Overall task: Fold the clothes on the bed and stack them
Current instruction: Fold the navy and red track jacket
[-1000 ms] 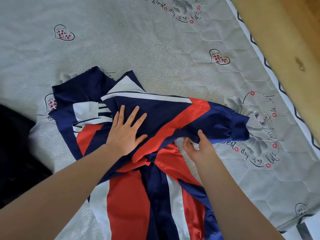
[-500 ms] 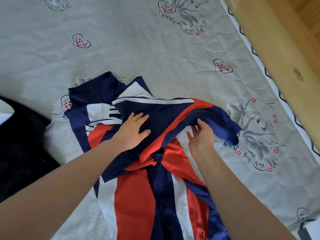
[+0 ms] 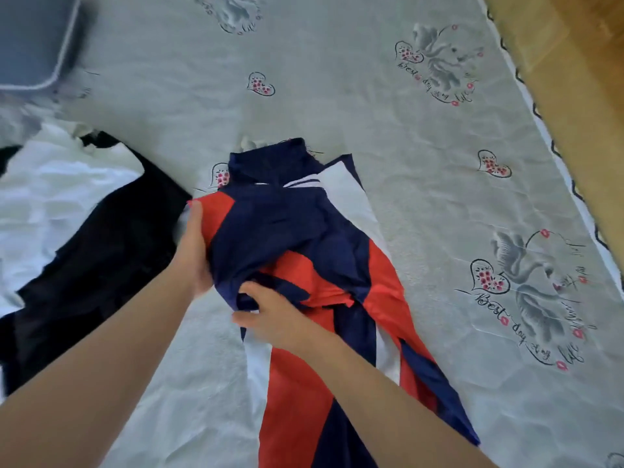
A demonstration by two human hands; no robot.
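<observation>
Top-left corner: blurred grey-blue box (image 3: 33, 38) with a pale rim, sitting on the bed. Below it, left edge: white garment (image 3: 50, 197) crumpled on the bed, with a black garment (image 3: 101, 251) lying partly over and beside it, spread unfolded down toward the bottom left. Bed sheet (image 3: 337, 96) is pale grey, printed with hearts, swans and "Best day of my life" script. Centre: navy, red and white jacket (image 3: 304, 231) lies lengthwise on the sheet, collar end pointing away from the person, lower part running off the bottom edge; sleeves are gathered in over the body, so the upper half looks narrow and bunched. The jacket's left edge sits just beside the black garment; cannot tell if they touch. Left hand (image 3: 194, 244) holds the jacket's left edge at the red panel, fingers pointing away along the edge, fabric wrapped against the palm. Right hand (image 3: 273, 315) is lower, on the jacket's middle, thumb and fingers curled into a fold of navy fabric and pinching it. Both forearms come in from the bottom edge. Far right: wooden bed frame (image 3: 574, 96) runs diagonally along the sheet's dark zigzag-trimmed border.
</observation>
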